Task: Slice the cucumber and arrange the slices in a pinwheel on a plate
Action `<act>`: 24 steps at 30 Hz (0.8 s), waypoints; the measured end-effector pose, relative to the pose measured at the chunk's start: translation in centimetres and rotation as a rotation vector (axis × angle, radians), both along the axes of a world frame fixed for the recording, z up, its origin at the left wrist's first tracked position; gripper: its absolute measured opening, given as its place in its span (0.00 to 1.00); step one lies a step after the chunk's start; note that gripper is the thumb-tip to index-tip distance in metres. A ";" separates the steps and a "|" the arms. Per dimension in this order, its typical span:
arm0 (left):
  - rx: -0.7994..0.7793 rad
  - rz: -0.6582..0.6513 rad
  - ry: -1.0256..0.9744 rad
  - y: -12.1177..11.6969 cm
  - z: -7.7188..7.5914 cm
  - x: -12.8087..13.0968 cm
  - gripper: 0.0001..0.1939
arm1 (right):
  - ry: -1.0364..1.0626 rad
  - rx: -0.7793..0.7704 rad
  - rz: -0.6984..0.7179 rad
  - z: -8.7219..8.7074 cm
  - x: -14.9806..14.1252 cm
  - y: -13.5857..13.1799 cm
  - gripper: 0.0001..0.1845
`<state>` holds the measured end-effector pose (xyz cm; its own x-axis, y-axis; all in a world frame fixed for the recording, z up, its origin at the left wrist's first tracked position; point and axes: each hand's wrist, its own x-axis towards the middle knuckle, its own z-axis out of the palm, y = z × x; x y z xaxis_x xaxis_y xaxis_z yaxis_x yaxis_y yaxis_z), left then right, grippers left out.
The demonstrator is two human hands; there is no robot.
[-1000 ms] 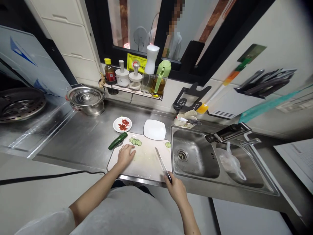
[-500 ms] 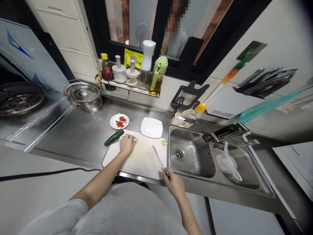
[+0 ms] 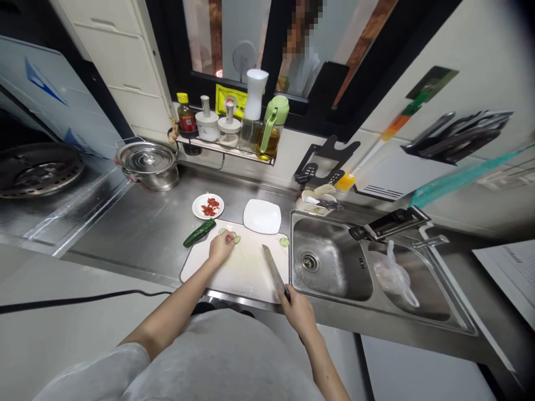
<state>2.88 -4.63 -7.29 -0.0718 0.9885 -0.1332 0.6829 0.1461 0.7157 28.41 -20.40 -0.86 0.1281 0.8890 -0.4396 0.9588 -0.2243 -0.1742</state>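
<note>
My left hand (image 3: pixel 221 248) is closed over the upper left of a white cutting board (image 3: pixel 246 273), its fingertips pinching a thin cucumber slice (image 3: pixel 237 240). More pale slices show just beyond the fingers. A dark green cucumber piece (image 3: pixel 199 233) lies across the board's left corner. My right hand (image 3: pixel 296 305) grips a kitchen knife (image 3: pixel 273 267) by its dark handle at the board's lower right, the blade slanting away up and to the left over the board. Some cucumber slices (image 3: pixel 284 242) rest at the board's upper right corner.
Behind the board stand a plate of chopped red pieces (image 3: pixel 208 206) and a white square dish (image 3: pixel 262 216). A double sink (image 3: pixel 334 262) lies to the right, with a plastic bag (image 3: pixel 393 275) in it. A lidded steel pot (image 3: pixel 148 164) and a condiment shelf (image 3: pixel 225 147) are farther back.
My left fingers have drawn together from a flatter spread and now pinch a slice. The knife's blade has turned so its broad side shows more. The whole view has shifted slightly.
</note>
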 end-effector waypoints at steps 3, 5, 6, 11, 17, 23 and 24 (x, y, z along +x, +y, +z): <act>-0.102 0.004 -0.107 -1.3 -0.3 -1.3 0.06 | -0.011 0.014 0.029 0.3 -0.3 0.6 0.20; -0.152 -0.025 -0.113 -2.4 -0.6 -2.4 0.07 | -0.009 0.012 0.055 0.6 -0.6 0.9 0.18; -0.167 -0.037 -0.099 -2.9 -0.7 -2.8 0.07 | -0.009 0.008 0.071 0.8 -0.9 1.1 0.18; -0.167 -0.046 0.108 -4.2 -0.5 -3.9 0.11 | -0.046 -0.045 0.191 1.7 -3.0 1.3 0.16; -0.139 -0.090 0.244 -4.7 -0.4 -3.6 0.13 | -0.040 -0.085 0.351 1.8 -5.4 1.2 0.16; -0.135 -0.074 0.276 -5.0 -0.7 -3.3 0.13 | -0.024 -0.097 0.405 1.7 -6.3 1.5 0.15; -0.136 -0.069 0.273 -5.0 -0.8 -3.3 0.13 | -0.021 -0.099 0.408 1.7 -6.4 1.5 0.15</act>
